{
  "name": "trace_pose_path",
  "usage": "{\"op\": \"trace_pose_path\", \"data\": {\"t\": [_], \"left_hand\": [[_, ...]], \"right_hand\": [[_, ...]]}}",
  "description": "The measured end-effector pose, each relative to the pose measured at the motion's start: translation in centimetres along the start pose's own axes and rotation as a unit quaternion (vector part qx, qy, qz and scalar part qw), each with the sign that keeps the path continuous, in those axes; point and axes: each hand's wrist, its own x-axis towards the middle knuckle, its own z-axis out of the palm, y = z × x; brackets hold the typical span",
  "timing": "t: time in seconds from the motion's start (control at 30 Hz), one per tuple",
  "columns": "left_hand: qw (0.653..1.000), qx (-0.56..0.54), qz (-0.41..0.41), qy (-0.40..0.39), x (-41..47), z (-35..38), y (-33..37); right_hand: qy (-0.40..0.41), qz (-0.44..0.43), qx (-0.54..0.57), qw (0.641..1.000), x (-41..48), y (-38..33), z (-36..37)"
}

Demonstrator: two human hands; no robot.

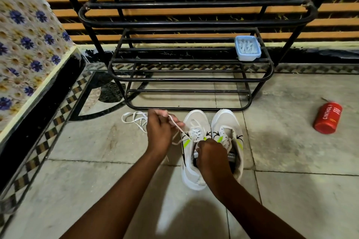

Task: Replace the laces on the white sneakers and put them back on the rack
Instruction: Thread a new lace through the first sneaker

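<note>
Lace (175, 123) is being pinched by curled fingers of the left hand (158, 132); the right hand (210, 153) is gripping the sneaker (191, 176) at its opening.

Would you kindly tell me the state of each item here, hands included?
Left hand: pinches the lace, pulled taut.
Right hand: grips the part-laced sneaker.
Second sneaker: upright, no lace visible.
Loose lace: tangled on floor.
Container: lid on, on the rack.
Red can: lying on its side.

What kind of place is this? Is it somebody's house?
Probably a home, maybe near the door: there is a black shoe rack, sneakers sit on the tiled floor, and a flowery cloth covers something on the left.
</note>
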Motion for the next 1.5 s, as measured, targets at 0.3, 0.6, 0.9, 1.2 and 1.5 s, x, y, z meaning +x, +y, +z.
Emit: {"op": "trace_pose_path", "data": {"t": [0.3,0.6,0.9,1.2,1.5], "left_hand": [[0.736,0.48,0.35,-0.325,1.1,-3.2,-0.9],[0.986,0.087,0.059,-0.13,-0.4,-0.9,0.4],[0.694,0.576,0.374,-0.217,4.0,-4.1,2.2],[0.723,0.59,0.262,-0.244,2.8,-3.8,-0.1],[0.798,0.51,0.128,-0.295,0.2,-2.5,-2.8]], "right_hand": [[0.003,0.022,-0.093,0.995,-1.3,-0.2,0.3],[-0.025,0.038,-0.098,0.994,-0.9,-0.5,0.4],[-0.048,0.039,-0.129,0.99,-0.5,-0.7,0.1],[-0.008,0.035,-0.097,0.995,-0.7,-0.5,0.3],[0.03,0.019,-0.08,0.996,-0.6,-0.2,0.5]]}}
